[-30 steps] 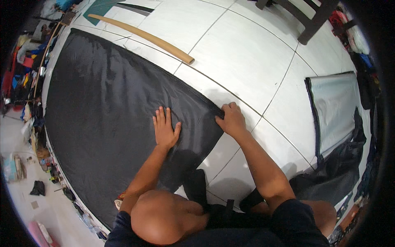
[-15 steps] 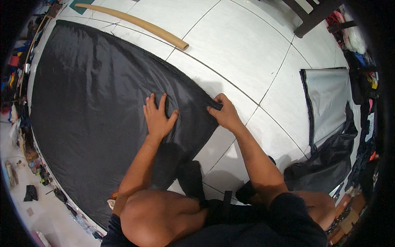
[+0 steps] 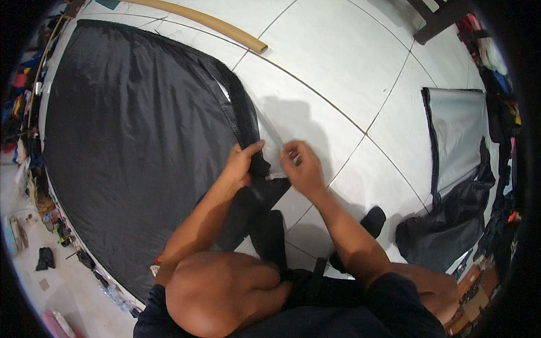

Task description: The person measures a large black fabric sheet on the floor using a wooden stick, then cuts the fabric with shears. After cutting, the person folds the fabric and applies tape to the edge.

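Note:
A large stack of black fabric covers the floor on the left, its layers showing along the right edge. My left hand is closed on the folded-back corner of the upper layers, thumb on top. Beside it, my right hand pinches the edge of a pale, silvery layer exposed under the black ones. The right fingertips are slightly blurred. Where the layers part, a narrow light gap shows farther up the edge.
A long brown cardboard tube lies on the white floor tiles at the far side. Folded silver-and-black fabric rests at the right. Dark furniture legs stand at the far right. Assorted clutter lines both sides.
My left hand has moved right from lying flat on the fabric and now grips its corner. The upper layers are folded back leftward, and my right hand has shifted to the pale layer.

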`<state>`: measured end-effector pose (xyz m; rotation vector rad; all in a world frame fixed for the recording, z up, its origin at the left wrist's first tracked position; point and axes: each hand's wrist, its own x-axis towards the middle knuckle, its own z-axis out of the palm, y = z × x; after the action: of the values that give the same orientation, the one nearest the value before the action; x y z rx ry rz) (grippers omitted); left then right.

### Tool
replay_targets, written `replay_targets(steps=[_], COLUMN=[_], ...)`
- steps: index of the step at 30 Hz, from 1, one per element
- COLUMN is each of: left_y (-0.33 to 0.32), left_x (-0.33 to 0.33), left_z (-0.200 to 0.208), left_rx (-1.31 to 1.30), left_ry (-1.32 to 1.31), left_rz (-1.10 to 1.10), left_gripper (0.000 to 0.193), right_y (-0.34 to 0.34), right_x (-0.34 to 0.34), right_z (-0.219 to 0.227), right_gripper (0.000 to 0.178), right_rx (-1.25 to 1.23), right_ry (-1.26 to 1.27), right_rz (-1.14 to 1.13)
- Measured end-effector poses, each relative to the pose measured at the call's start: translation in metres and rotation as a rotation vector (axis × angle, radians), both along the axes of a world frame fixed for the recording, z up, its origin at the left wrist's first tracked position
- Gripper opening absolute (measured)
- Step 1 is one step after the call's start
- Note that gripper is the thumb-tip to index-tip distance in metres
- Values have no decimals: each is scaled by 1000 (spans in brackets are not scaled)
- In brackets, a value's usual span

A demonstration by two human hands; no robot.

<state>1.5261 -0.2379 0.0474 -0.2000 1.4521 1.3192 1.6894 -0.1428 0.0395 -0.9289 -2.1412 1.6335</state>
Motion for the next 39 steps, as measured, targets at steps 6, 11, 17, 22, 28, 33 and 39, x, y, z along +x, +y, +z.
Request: replay_targets(steps=[6,11,17,22,28,33,39], left_y=[-1,-6,-9,-1,-1,-2,4], left_x=[-1,-6,-9,-2,-5,-6,-3], left_z=[-9,-19,-17,-20,-20,-19,-15], left_rx=[126,184,115,38,71,40,53], left_ry=[-89,-60,12,78,53,43,-13], left_rz=[-12,-86,-72,-58,-78,-62,-56], left_gripper=[15,21,28,35,37,39,39], right_y=[19,22,40,53,48,59,29], right_x=[-12,-12,-13,1,-2,6,-5], right_z=[-8,-15,-8,-20,5,-8,-1], right_gripper=[38,32,37,53,58,41,32], right_rx=[37,-14,-166,-356,22,-5,235], right_ry=[-157,-233,-316,-261,-394,-272,-182], right_rz=[26,-10,90,-98,-53,-373,-90])
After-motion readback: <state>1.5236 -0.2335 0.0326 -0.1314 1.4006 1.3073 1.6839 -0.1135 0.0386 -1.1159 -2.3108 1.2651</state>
